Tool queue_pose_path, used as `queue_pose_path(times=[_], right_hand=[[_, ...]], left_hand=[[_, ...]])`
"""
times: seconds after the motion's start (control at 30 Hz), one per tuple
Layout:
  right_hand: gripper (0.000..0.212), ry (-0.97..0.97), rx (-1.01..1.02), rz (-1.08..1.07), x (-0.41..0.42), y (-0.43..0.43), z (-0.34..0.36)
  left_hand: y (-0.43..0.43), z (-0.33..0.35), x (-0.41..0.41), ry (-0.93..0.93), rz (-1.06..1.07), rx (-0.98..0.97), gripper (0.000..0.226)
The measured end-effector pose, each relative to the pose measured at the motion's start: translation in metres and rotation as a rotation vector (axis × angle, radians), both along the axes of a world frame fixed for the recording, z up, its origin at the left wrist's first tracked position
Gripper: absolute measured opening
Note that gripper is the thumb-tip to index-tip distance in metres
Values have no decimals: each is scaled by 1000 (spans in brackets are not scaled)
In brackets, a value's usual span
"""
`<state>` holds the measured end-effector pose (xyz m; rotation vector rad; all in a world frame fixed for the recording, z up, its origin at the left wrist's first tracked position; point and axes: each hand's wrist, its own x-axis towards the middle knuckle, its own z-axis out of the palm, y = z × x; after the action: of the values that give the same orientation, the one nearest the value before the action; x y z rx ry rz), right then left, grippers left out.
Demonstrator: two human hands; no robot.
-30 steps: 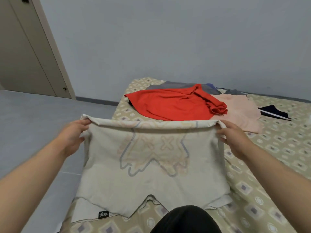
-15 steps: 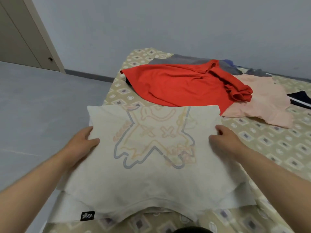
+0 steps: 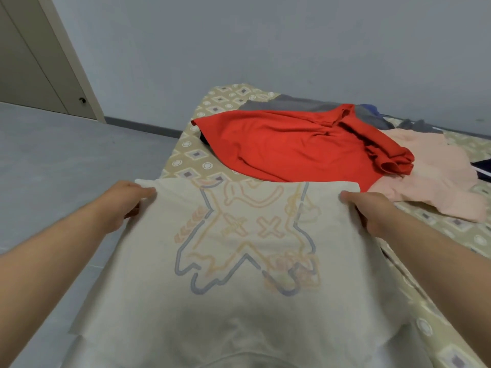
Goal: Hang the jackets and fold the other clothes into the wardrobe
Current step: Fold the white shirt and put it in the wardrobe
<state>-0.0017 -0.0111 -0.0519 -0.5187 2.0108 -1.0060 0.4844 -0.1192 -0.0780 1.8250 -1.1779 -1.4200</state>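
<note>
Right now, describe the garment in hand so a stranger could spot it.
On the patterned bed, nearest the camera, is a cream shirt held by the left hand and right hand. Unlike the plain red garment and peach garment beyond, it bears pastel outlines.

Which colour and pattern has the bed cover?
Beige-olive bed cover with pale diamonds and small circles, clearest in the head view.

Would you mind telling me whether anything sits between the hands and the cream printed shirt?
Nothing visible does: the left hand and right hand each pinch a far corner of the cream printed shirt.
</note>
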Motion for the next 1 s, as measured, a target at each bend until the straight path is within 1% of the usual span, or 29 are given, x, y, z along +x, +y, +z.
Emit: queue_pose_path(times=[0.07, 0.1, 0.17, 0.23, 0.27, 0.3, 0.37, 0.43, 0.5, 0.6, 0.67, 0.73, 0.83, 0.9, 0.93, 1.0], right_hand=[[12, -46, 23, 36, -1, -11, 1], [8, -47, 27, 56, -2, -16, -1], [9, -27, 24, 56, -4, -23, -3], [14, 3, 27, 22, -7, -30, -6], [16, 21, 16, 9, -10, -34, -8], [16, 40, -6, 0, -12, -38, -10], [17, 54, -76, -28, -17, -50, -11], [22, 71, -138, -80, -22, -63, -9], [25, 73, -166, -116, -25, -71, -9], [37, -75, -160, -125, -22, -67, -12], [25, -185, -175, -92, -17, -50, -13], [24, -253, -142, -53, -10, -23, -10], [31, -255, -5, 30, -6, 33, -7], [36, -233, 77, 67, -4, 69, -1], [37, -201, 121, 89, -2, 87, 3], [30, -97, 210, 149, 4, 117, 8]], left_hand=[[-10, 0, -1, 37, 171, 18, 21], [-14, 0, -3, 35, 228, 52, 18], [-17, 3, -5, 36, 223, 223, 8], [-20, 4, -1, 32, 161, 397, 19], [-23, 4, 2, 45, 145, 424, 20], [-25, 5, 2, 56, 141, 408, 20], [-36, 6, 2, 107, 185, 269, 19], [-42, 8, -4, 167, 258, 126, 19], [-45, 4, -10, 168, 275, 72, 20], [-43, -11, -12, 130, 244, 89, 17], [-34, -18, -9, 98, 217, 84, 16], [-18, -21, -2, 31, 194, 59, 17], [19, -24, 14, 8, 142, 61, 23], [48, -20, 32, -35, 37, 96, 26], [62, -18, 41, -62, -26, 135, 25], [86, -15, 57, -120, -116, 221, 15]])
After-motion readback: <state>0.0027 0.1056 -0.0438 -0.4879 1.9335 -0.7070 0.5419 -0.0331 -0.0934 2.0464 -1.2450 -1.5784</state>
